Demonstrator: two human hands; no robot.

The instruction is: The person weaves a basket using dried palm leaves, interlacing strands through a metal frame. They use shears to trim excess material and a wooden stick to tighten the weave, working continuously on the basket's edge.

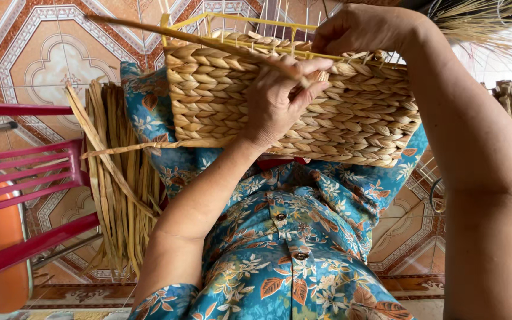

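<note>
Under both hands, resting on the person's lap over a blue flowered dress [291, 237], sits a half-woven basket [351, 118] of braided straw built round a yellow wire frame [238, 21]. Its long axis runs from the left hand across to the right. The left hand [280, 98] lies against the near wall of the basket and pinches a flat straw strand [167, 32], which slants up and away from its fingers towards the far left corner of the frame. The right hand [360, 26] is closed over the top rim beyond and to the right, gripping the weave there. Left of the left forearm, a bundle of loose straw [117, 178] lies on the tiled floor [31, 53], beside a red plastic chair [25, 172].
</note>
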